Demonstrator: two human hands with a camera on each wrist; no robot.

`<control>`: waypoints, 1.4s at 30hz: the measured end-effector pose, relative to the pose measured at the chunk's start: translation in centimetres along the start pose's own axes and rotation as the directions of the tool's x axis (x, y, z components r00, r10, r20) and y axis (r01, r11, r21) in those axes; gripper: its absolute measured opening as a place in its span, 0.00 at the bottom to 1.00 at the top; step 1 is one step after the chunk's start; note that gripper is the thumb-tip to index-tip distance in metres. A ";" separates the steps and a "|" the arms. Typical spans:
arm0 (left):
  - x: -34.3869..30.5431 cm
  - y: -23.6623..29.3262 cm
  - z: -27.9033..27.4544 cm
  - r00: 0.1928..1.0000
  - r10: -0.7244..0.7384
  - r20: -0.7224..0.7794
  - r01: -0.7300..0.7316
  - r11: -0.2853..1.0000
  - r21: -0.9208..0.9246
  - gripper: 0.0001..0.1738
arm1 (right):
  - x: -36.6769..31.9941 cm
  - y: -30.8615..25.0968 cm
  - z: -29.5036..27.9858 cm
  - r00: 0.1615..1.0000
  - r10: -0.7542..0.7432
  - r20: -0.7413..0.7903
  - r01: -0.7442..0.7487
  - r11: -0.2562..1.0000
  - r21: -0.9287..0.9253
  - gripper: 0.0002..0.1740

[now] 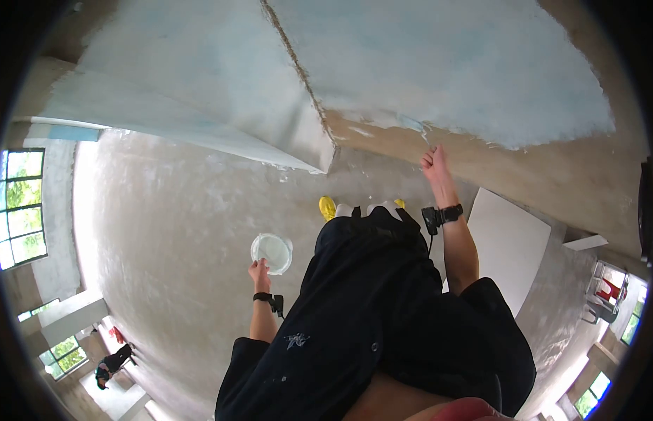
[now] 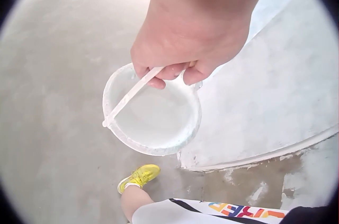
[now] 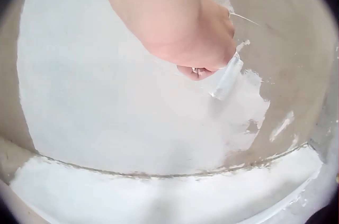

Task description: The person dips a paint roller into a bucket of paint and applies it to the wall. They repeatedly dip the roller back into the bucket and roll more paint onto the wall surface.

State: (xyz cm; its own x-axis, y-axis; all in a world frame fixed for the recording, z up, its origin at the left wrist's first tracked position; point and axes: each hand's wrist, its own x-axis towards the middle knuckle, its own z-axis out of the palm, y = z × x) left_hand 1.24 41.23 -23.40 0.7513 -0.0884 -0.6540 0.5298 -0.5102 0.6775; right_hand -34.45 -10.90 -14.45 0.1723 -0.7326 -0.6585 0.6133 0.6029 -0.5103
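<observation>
My left hand (image 1: 258, 269) grips the handle (image 2: 130, 96) of a white bucket (image 2: 196, 121), fingers curled round it. Pale paint covers the inside of the bucket, which hangs at my left. At the wall (image 1: 474, 63), my right hand (image 1: 436, 163) is closed round a flat tool (image 3: 229, 78) smeared with whitish paint. The tool's working end lies against the lower edge of the painted area, and its handle is mostly hidden in the fist; I cannot tell whether it is a brush or a scraper. Below this ragged edge runs a bare brown strip (image 1: 509, 165).
A second whitish wall face (image 1: 200, 77) meets the first at a rough brown corner seam (image 1: 295, 63). A white board (image 1: 505, 242) lies on the concrete floor (image 1: 179, 210) at the right. Another person (image 1: 114, 365) is far off at the lower left.
</observation>
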 end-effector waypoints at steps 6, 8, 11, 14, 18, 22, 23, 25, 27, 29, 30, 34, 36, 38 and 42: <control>-2.0 1.7 0.5 0.998 0.055 0.025 -0.054 0.998 -0.029 0.03 | -11.4 -6.4 2.7 0.987 -0.152 0.049 0.155 0.985 -0.071 0.15; -1.6 1.5 0.2 0.998 0.060 0.036 -0.059 0.998 -0.020 0.03 | -15.3 -7.6 4.5 0.982 -0.187 0.035 0.190 0.974 -0.125 0.14; -0.7 0.7 0.1 0.998 0.062 0.021 -0.061 0.998 -0.013 0.03 | -17.5 -7.9 6.2 0.968 -0.251 0.018 0.249 0.950 -0.190 0.14; 0.5 -0.5 -0.1 0.999 0.046 0.016 -0.046 0.999 0.001 0.04 | -16.7 -6.5 6.1 0.964 -0.264 -0.020 0.255 0.946 -0.202 0.15; 1.0 -0.7 -0.2 1.000 -0.012 -0.025 0.014 0.997 0.071 0.05 | -11.4 -2.8 4.6 0.981 -0.196 -0.013 0.189 0.959 -0.214 0.16; 1.2 -1.1 -0.9 0.999 -0.032 -0.028 0.034 0.997 0.066 0.05 | -6.5 0.3 3.0 0.989 -0.143 0.027 0.145 0.957 -0.251 0.17; 1.4 -1.0 -1.0 0.999 -0.026 -0.028 0.028 0.998 0.060 0.05 | -6.3 0.6 2.8 0.990 -0.139 0.000 0.135 0.962 -0.239 0.17; 1.7 -1.7 -1.1 0.998 -0.024 -0.050 0.026 0.999 0.032 0.05 | -7.2 0.5 3.6 0.991 -0.132 -0.019 0.123 0.964 -0.235 0.17; 2.2 -2.2 -1.9 0.999 -0.034 -0.039 0.035 0.999 0.029 0.05 | -10.0 -1.2 4.3 0.978 -0.206 0.009 0.203 0.955 -0.215 0.17; 2.3 -2.3 -2.1 0.999 -0.038 -0.020 0.039 0.999 0.027 0.05 | -13.7 -3.1 5.7 0.971 -0.239 0.003 0.235 0.950 -0.204 0.17; 2.1 -1.9 -2.0 0.998 -0.044 -0.040 0.045 0.999 0.029 0.04 | -15.2 -4.0 6.3 0.961 -0.275 0.001 0.270 0.945 -0.186 0.17; 2.3 -1.5 -2.2 0.998 -0.048 -0.037 0.049 0.999 0.023 0.04 | -18.8 -5.7 7.8 0.933 -0.359 0.002 0.354 0.920 -0.169 0.17; 2.0 -1.3 -2.0 0.997 -0.050 -0.064 0.051 0.999 0.018 0.04 | -18.7 -5.4 7.9 0.934 -0.358 -0.005 0.353 0.924 -0.149 0.18; 1.7 -0.6 -1.9 0.995 -0.047 -0.093 0.048 0.999 0.011 0.05 | -16.6 -4.0 6.4 0.944 -0.330 0.021 0.329 0.934 -0.138 0.18; 2.0 -0.1 -2.0 0.996 -0.045 -0.073 0.047 0.998 0.028 0.04 | -16.8 -2.8 7.1 0.929 -0.369 -0.031 0.364 0.926 -0.096 0.17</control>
State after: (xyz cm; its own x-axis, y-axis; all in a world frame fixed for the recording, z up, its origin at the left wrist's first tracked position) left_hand 3.47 42.86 -24.11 0.7533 -0.0024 -0.6577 0.5534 -0.5379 0.6359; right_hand -33.58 -2.57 1.97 -0.0898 -0.8932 -0.4407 0.5572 0.3217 -0.7656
